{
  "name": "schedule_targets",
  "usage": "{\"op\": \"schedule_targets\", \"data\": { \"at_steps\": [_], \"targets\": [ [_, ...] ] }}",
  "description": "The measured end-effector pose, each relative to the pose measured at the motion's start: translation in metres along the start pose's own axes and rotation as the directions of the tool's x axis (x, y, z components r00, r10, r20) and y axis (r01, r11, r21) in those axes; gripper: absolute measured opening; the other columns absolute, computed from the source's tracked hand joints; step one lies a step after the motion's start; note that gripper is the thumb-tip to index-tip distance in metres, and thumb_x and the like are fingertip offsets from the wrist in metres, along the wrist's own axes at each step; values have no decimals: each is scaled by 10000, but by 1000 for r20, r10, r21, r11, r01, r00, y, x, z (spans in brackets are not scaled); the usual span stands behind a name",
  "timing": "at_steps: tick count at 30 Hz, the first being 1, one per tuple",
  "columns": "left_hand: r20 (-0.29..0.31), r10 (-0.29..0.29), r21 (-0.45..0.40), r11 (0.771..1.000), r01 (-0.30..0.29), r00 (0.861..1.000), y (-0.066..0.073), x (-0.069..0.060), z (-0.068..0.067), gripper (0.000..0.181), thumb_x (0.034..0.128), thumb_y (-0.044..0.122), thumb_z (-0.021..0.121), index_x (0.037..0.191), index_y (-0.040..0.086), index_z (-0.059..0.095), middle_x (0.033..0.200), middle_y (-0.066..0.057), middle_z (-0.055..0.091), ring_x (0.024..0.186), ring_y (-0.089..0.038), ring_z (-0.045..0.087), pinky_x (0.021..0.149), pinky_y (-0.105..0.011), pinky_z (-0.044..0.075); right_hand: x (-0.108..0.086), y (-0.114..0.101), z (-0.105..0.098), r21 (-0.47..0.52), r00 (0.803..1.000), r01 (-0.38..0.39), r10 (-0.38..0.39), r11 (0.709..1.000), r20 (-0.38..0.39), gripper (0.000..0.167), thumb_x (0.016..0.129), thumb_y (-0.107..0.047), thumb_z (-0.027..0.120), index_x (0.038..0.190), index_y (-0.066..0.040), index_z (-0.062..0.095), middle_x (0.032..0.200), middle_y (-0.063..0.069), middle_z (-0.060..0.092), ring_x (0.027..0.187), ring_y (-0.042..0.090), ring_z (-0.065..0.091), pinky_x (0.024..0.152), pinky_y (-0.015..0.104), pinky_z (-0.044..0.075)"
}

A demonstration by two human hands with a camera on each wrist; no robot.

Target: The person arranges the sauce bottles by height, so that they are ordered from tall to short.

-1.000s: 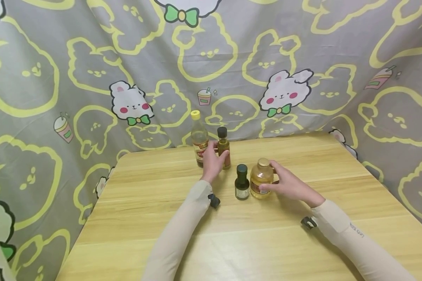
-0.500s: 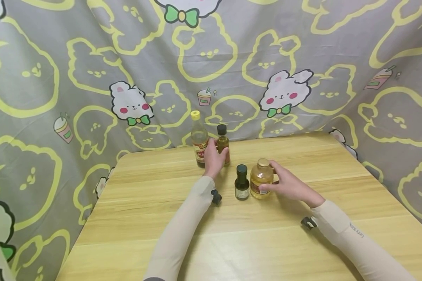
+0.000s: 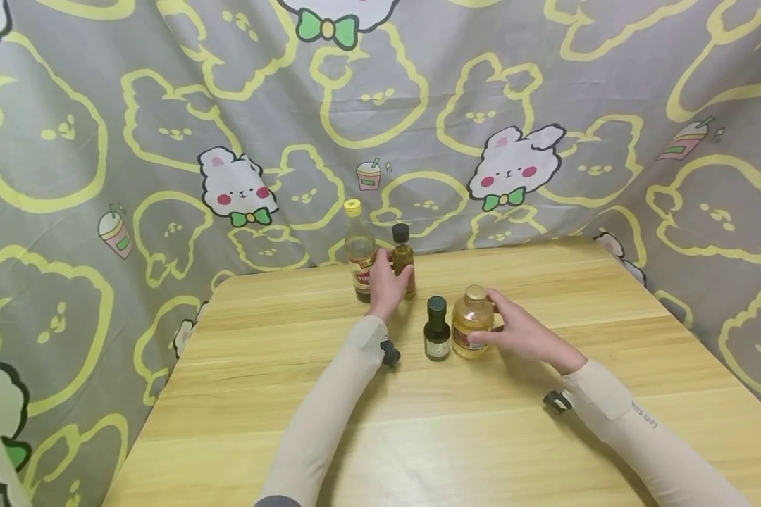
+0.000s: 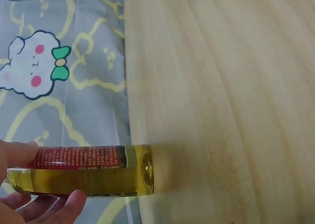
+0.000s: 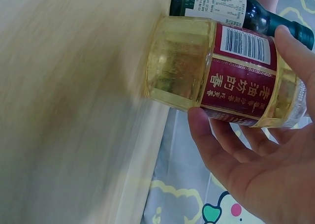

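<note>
My left hand [image 3: 387, 287] grips a slim bottle of yellow-green oil [image 4: 88, 179] with a black cap, near the table's back edge. In the left wrist view the thumb lies on one side of its red label and the fingers on the other. Just left of that hand stands a taller bottle [image 3: 359, 246] with a yellow cap and dark liquid low inside, partly hidden by the hand. My right hand [image 3: 523, 331] holds a wide bottle of pale golden oil [image 5: 182, 61], thumb and fingers around its sides. Close beside it stands a small dark green bottle [image 3: 437, 338].
The wooden table [image 3: 241, 394] carries all the bottles. A grey curtain [image 3: 279, 127] with yellow outlines and rabbit prints hangs behind the table and along its sides. Black wrist straps [image 3: 390, 353] show at the sleeves.
My left hand and the slim oil bottle have shifted slightly back toward the curtain, then stayed there. The right hand and the other bottles hold their places.
</note>
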State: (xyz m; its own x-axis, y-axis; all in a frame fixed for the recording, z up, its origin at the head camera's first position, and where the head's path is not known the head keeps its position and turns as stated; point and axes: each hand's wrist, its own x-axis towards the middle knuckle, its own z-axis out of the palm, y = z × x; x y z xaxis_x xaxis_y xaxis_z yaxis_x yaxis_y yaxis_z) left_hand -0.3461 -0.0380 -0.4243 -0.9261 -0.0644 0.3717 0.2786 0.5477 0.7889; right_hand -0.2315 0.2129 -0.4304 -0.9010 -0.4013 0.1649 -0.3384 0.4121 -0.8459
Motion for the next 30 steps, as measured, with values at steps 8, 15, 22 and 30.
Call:
{"op": "schedule_targets", "data": {
  "at_steps": [8, 15, 22, 30],
  "targets": [
    [63, 8, -29, 1000, -6, 998, -6, -13, -8, 587, 919, 246, 705, 1387, 31, 423, 1320, -173, 554, 1155, -346, 567, 947, -403, 479, 0, 0, 1, -3, 1000, -7, 7, 1000, -1, 767, 808, -291, 822, 1409, -101, 385, 1280, 119, 550, 1240, 366, 478, 869, 405, 544],
    [90, 2, -55, 999, 3, 996, 3, -22, -30, 563, 929, 300, 686, 1383, 50, 466, 1289, -175, 591, 1108, -334, 600, 891, -436, 507, 1, -1, 0, -14, 1000, -15, 15, 1000, -3, 762, 809, -301, 822, 1406, -116, 386, 1272, 105, 551, 1219, 346, 492, 867, 395, 545],
    [109, 19, -129, 992, -5, 994, 14, -26, -48, 497, 935, 287, 692, 1330, 52, 503, 1282, -144, 600, 1136, -339, 579, 927, -426, 493, 0, -3, -1, -20, 1000, -12, 12, 1000, -3, 751, 814, -291, 819, 1401, -107, 387, 1257, 108, 556, 1195, 338, 504, 864, 385, 546],
    [29, 4, -164, 987, 1, 1000, 5, -22, -67, 487, 919, 290, 708, 1281, 11, 539, 1166, -102, 652, 1024, -242, 636, 871, -355, 524, 0, -2, -1, -16, 1000, -19, 19, 1000, 3, 765, 809, -308, 820, 1406, -114, 385, 1260, 101, 553, 1215, 337, 494, 871, 384, 543]
  ]
}}
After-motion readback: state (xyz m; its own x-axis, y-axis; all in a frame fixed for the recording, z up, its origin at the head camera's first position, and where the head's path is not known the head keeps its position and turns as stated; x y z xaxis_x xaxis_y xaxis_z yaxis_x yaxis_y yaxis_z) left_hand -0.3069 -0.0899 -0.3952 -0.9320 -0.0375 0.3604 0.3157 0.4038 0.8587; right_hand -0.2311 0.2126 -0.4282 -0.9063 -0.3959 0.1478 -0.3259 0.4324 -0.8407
